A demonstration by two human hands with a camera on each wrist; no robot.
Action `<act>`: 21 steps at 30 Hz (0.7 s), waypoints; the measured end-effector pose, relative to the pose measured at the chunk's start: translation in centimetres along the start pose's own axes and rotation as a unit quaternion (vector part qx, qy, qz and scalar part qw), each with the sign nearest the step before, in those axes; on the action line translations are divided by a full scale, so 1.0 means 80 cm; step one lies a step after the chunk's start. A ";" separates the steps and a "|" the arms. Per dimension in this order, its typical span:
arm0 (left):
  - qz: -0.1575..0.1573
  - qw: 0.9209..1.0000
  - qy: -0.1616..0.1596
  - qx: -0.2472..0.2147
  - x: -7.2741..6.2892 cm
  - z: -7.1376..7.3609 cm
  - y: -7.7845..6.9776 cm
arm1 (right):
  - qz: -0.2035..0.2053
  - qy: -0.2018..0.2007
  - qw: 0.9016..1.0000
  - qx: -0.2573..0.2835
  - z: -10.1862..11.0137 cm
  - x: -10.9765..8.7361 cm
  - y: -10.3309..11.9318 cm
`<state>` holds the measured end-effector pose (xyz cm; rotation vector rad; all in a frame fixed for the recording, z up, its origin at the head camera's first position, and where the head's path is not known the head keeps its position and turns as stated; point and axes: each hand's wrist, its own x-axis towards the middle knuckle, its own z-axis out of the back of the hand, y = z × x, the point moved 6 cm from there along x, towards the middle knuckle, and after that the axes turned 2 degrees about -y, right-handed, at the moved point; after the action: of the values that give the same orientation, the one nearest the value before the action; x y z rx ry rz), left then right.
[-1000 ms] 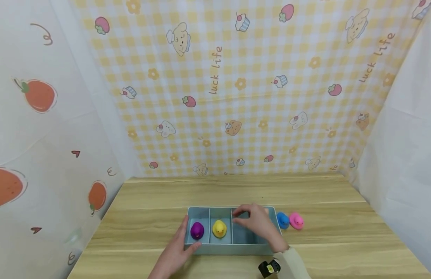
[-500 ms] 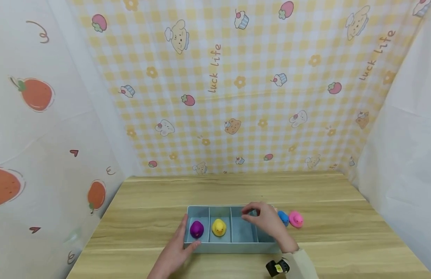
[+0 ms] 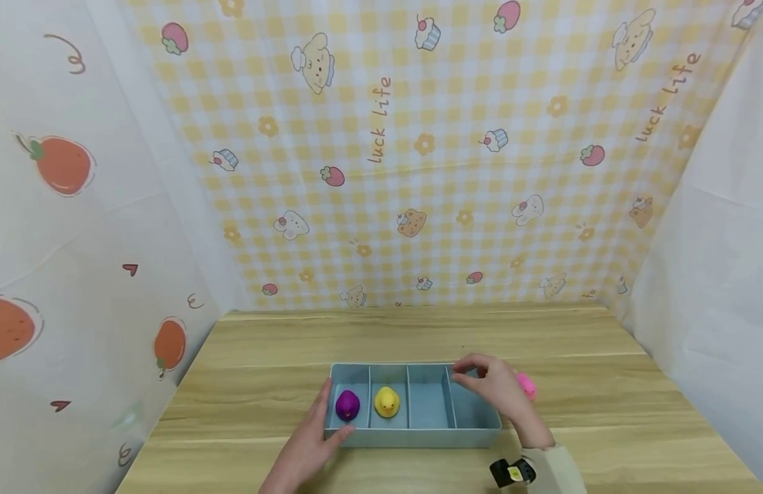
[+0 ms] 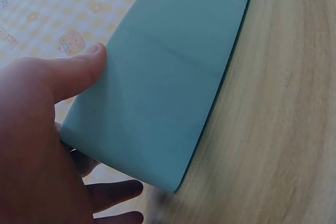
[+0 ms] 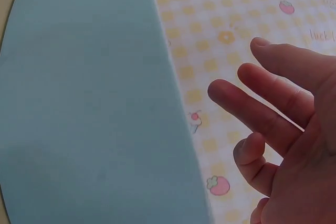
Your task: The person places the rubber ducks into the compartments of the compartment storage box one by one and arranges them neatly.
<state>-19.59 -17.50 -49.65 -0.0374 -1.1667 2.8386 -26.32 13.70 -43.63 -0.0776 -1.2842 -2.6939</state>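
Observation:
A blue-grey divided box [image 3: 412, 438] lies lengthwise on the table. A purple toy duck [image 3: 347, 405] sits in its leftmost compartment and a yellow toy duck [image 3: 387, 402] in the one beside it. My left hand [image 3: 305, 442] grips the box's left end; in the left wrist view the thumb [image 4: 84, 72] lies at the front wall's top edge. Over the right end of the box hovers my right hand [image 3: 497, 391], holding nothing, its fingers loosely bent. A pink toy duck [image 3: 527, 386] shows partly behind that hand.
The wooden table [image 3: 295, 336] extends around the box. A checked yellow cloth [image 3: 381, 192] hangs along its back edge, with white sheets at both sides. A black device [image 3: 512, 473] is strapped at my right wrist.
My right hand has moved right, from over the third compartment to the box's right end. It now hides the blue duck and part of the pink one. The left hand stays.

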 end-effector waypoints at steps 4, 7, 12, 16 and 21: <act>0.005 1.000 0.006 -0.005 0.001 0.000 0.000 | 0.000 0.001 1.000 0.014 0.009 -0.002 -0.012; 0.004 1.000 0.006 -0.004 0.002 0.001 -0.001 | -0.001 -0.007 1.000 0.016 0.019 -0.005 -0.021; -0.002 1.000 0.002 0.000 0.004 0.001 -0.002 | -0.010 -0.026 1.000 0.007 0.038 -0.010 -0.039; -0.007 1.000 0.001 -0.004 0.004 0.001 -0.002 | -0.028 -0.034 0.999 0.003 0.051 -0.016 -0.057; -0.014 1.000 0.001 -0.009 0.003 0.000 0.001 | -0.039 -0.044 0.998 0.002 0.064 -0.023 -0.075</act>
<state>-19.82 -17.50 -49.70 -0.0263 -1.1841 2.8034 -25.61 21.63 -45.21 -0.1493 -1.3449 -2.7809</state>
